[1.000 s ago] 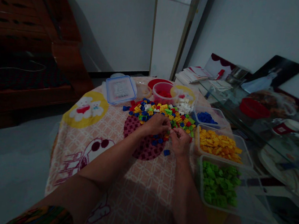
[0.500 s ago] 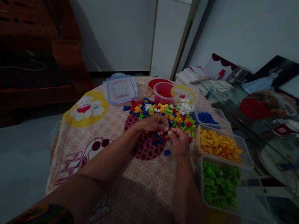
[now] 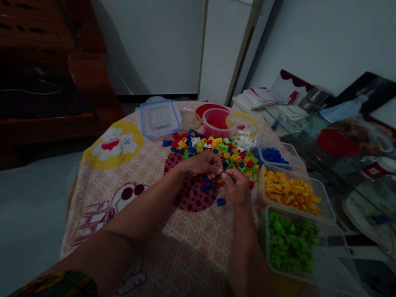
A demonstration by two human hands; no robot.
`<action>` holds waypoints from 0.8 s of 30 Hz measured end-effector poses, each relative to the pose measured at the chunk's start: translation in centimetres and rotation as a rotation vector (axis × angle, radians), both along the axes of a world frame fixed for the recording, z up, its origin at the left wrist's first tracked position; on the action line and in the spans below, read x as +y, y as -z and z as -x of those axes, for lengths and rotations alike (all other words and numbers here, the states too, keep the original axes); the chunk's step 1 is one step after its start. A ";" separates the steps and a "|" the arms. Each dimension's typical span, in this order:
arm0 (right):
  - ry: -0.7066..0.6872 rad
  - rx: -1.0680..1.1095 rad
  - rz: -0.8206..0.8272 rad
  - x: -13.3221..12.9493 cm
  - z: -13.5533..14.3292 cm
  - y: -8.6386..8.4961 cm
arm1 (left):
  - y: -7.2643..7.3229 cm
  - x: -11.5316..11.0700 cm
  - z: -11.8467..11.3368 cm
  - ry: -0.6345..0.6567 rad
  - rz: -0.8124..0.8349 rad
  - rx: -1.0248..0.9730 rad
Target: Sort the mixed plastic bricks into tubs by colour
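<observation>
My left hand [image 3: 206, 164] and my right hand [image 3: 235, 182] meet at the fingertips above the near side of a mixed heap of toy bricks [image 3: 235, 158]. Both are closed in a pinch. A trace of red shows where the fingertips come together, but what they hold is too small and dark to name. Loose blue bricks [image 3: 209, 187] lie just below the hands on the patterned tablecloth [image 3: 185, 248], and a single blue brick [image 3: 221, 202] sits nearer to me.
On the right stand clear boxes of blue bricks [image 3: 272, 155], yellow bricks [image 3: 290, 191] and green bricks [image 3: 291, 242]. White bricks [image 3: 244, 140] lie behind the heap, beside a round tub [image 3: 217, 130] with red pieces. A blue-rimmed lid [image 3: 160, 119] rests back left. A cluttered glass table [image 3: 352, 186] adjoins on the right.
The view has shifted very slightly. My hands keep the same pinching pose at the same place, and the bricks look unchanged.
</observation>
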State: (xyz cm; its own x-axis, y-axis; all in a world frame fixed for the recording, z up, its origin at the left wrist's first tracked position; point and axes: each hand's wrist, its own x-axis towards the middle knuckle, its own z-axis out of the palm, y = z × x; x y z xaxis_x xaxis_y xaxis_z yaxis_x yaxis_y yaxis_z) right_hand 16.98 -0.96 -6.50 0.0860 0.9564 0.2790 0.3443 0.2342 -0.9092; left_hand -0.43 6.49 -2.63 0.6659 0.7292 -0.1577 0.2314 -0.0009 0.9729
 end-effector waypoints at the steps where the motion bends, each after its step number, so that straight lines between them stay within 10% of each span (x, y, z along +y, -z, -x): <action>1: 0.014 -0.035 -0.014 0.0 0.0 -0.1 | -0.1 -0.1 0.0 -0.009 -0.031 0.019; 7: 0.071 -0.086 -0.058 0.0 0.1 -0.1 | -0.8 -0.7 -0.4 -0.075 -0.301 0.147; 15: -0.027 0.093 0.027 0.2 -0.2 0.3 | -0.3 0.2 0.5 0.055 0.063 -0.048; 24: 0.056 -0.046 -0.052 0.1 0.2 0.2 | 0.0 0.1 -0.1 0.001 -0.058 0.060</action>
State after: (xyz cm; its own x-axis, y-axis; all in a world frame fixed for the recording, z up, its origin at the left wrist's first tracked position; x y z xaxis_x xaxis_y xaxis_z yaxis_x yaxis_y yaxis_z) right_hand 16.76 -0.86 -6.66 0.1249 0.9348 0.3325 0.3989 0.2595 -0.8795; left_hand -0.30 6.55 -2.61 0.6574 0.7375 -0.1544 0.2890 -0.0576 0.9556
